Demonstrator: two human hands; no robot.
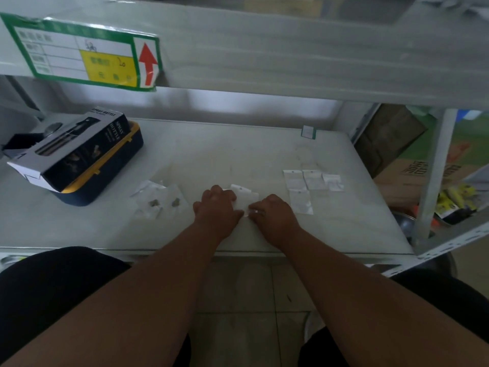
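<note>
packet held on table, well right of box | left hand curled on its left edge | right hand pinched on its right edge | clear bags laid between box and packet | spare packets laid farther right

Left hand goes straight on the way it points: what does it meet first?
Beyond the small white plastic packet in the left hand, bare white shelf top, then probably the small green-edged white tag at the back; depth unclear.
</note>
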